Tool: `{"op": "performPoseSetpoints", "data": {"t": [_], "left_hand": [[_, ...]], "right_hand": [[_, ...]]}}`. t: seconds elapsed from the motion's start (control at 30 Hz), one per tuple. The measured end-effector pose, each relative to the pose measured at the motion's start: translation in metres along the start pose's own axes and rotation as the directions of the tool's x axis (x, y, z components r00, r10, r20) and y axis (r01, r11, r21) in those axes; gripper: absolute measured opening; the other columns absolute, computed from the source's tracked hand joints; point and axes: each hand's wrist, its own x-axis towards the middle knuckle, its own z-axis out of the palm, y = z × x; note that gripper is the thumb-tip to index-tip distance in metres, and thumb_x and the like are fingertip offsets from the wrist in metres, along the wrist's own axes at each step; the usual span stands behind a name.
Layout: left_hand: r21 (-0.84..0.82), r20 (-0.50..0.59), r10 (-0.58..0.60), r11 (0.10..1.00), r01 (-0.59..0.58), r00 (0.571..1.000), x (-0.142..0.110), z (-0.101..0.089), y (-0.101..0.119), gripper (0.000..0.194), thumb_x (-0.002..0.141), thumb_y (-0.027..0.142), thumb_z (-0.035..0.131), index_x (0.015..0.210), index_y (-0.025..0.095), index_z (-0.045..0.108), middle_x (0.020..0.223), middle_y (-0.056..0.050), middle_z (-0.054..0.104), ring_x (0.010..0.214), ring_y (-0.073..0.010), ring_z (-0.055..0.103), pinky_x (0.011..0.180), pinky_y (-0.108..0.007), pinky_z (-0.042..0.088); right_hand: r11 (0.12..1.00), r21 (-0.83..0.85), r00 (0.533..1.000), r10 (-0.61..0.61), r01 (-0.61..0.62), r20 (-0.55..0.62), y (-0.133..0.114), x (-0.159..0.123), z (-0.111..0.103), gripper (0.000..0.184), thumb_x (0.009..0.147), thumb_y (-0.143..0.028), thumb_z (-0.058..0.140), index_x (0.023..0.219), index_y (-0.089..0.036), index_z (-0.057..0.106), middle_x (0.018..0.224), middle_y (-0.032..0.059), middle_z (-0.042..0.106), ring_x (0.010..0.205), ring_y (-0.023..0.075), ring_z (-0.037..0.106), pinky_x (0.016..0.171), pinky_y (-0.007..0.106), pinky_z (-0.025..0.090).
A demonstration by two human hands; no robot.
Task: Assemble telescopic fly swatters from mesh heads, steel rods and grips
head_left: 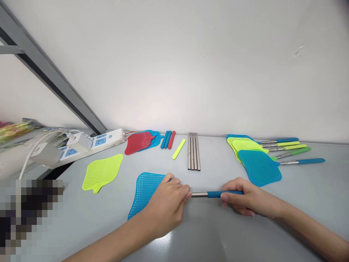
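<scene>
My left hand (166, 205) is closed around the steel end of a fly swatter handle (200, 194), with its fingertips at the bare metal. My right hand (247, 196) grips the handle's blue sleeve (218, 194) farther along. The left hand lies over a blue mesh swatter head (144, 191) and hides part of it. I cannot tell whether the handle is joined to that head, because the left hand covers the spot. Both hands are just above the grey table, and the handle lies level between them.
At the back stand a red swatter head (137, 143) over a blue one, blue and red grips (167, 139), a yellow-green grip (179, 149), several steel rods (194, 151), stacked swatter heads (259, 167) and several assembled handles (296, 153). A yellow-green head (102, 173) lies left, near a power strip (95, 143).
</scene>
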Motion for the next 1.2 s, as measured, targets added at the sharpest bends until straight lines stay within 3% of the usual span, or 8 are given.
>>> {"op": "performPoseSetpoints", "data": {"t": [0.27, 0.4, 0.57, 0.67, 0.77, 0.93, 1.07, 1.2], "left_hand": [[-0.023, 0.026, 0.036, 0.999, -0.036, 0.999, 0.003, -0.002, -0.005, 0.028, 0.088, 0.021, 0.026, 0.066, 0.017, 0.042, 0.061, 0.001, 0.048, 0.06, -0.0128, 0.04, 0.068, -0.031, 0.032], [-0.009, -0.16, 0.004, 1.0, -0.005, 0.987, 0.006, -0.006, -0.012, 0.019, 0.087, 0.028, 0.033, 0.098, 0.019, 0.047, 0.101, -0.005, 0.052, 0.094, -0.0178, 0.043, 0.086, -0.036, 0.029], [0.06, -0.416, -0.16, 0.977, 0.202, 0.895, 0.013, -0.005, -0.034, 0.036, 0.084, 0.033, 0.039, 0.119, 0.023, 0.037, 0.133, -0.009, 0.026, 0.122, -0.0234, 0.022, 0.099, -0.044, 0.015], [-0.111, -0.514, -0.398, 0.909, 0.401, 0.76, 0.015, -0.004, -0.053, 0.045, 0.082, 0.04, 0.04, 0.123, 0.022, 0.033, 0.132, -0.011, 0.025, 0.122, -0.0257, 0.022, 0.097, -0.047, 0.019], [-0.369, -0.431, -0.568, 0.82, 0.437, 0.701, 0.016, -0.008, -0.063, 0.051, 0.08, 0.046, 0.04, 0.123, 0.02, 0.032, 0.119, -0.011, 0.04, 0.113, -0.0247, 0.037, 0.09, -0.042, 0.033], [-0.641, -0.192, -0.669, 0.639, 0.425, 0.718, 0.015, -0.016, -0.059, 0.053, 0.071, 0.052, 0.052, 0.114, 0.025, 0.041, 0.1, -0.004, 0.056, 0.092, -0.0225, 0.054, 0.077, -0.036, 0.044], [-0.778, -0.063, -0.712, 0.474, 0.412, 0.699, 0.016, -0.014, -0.056, 0.056, 0.063, 0.051, 0.06, 0.108, 0.021, 0.045, 0.096, -0.005, 0.059, 0.084, -0.0212, 0.058, 0.073, -0.034, 0.047], [-0.814, -0.004, -0.73, 0.399, 0.422, 0.684, 0.015, -0.014, -0.054, 0.057, 0.061, 0.05, 0.063, 0.106, 0.02, 0.045, 0.093, -0.005, 0.058, 0.081, -0.0205, 0.059, 0.069, -0.032, 0.05]], "right_hand": [[0.997, 0.076, 1.0, -0.002, 0.003, -0.014, 0.002, 0.002, -0.004, 0.033, 0.076, -0.044, 0.052, 0.071, -0.012, 0.058, 0.039, -0.0089, 0.031, 0.031, 0.0037, 0.029, 0.034, 0.018, 0.02], [1.0, -0.013, 0.998, -0.024, 0.024, -0.059, -0.003, -0.002, -0.008, 0.034, 0.077, -0.044, 0.051, 0.072, -0.012, 0.059, 0.038, -0.0083, 0.032, 0.033, 0.0042, 0.026, 0.037, 0.02, 0.019], [0.996, -0.046, 0.988, -0.087, 0.082, -0.126, -0.009, -0.006, -0.016, 0.035, 0.079, -0.043, 0.049, 0.073, -0.011, 0.061, 0.038, -0.0077, 0.032, 0.037, 0.0054, 0.028, 0.041, 0.021, 0.022], [0.994, -0.009, 0.981, -0.113, 0.113, -0.16, -0.009, -0.005, -0.02, 0.035, 0.079, -0.043, 0.05, 0.072, -0.01, 0.061, 0.04, -0.0081, 0.029, 0.037, 0.0053, 0.028, 0.042, 0.021, 0.022], [0.991, 0.046, 0.98, -0.116, 0.125, -0.163, -0.006, -0.003, -0.022, 0.035, 0.078, -0.043, 0.051, 0.073, -0.009, 0.061, 0.041, -0.0082, 0.028, 0.037, 0.0049, 0.029, 0.041, 0.021, 0.02], [0.988, 0.09, 0.983, -0.111, 0.125, -0.149, -0.001, 0.0, -0.024, 0.036, 0.078, -0.043, 0.051, 0.074, -0.009, 0.06, 0.043, -0.0075, 0.031, 0.038, 0.0048, 0.03, 0.041, 0.021, 0.021], [0.993, -0.083, 0.979, -0.099, 0.085, -0.179, -0.001, -0.002, -0.022, 0.038, 0.078, -0.047, 0.047, 0.071, -0.011, 0.058, 0.038, -0.0074, 0.032, 0.036, 0.005, 0.027, 0.039, 0.02, 0.021], [0.975, -0.216, 0.97, -0.096, 0.047, -0.223, -0.001, -0.004, -0.017, 0.039, 0.078, -0.05, 0.046, 0.066, -0.013, 0.054, 0.038, -0.0076, 0.032, 0.035, 0.0044, 0.023, 0.036, 0.019, 0.019]]}}
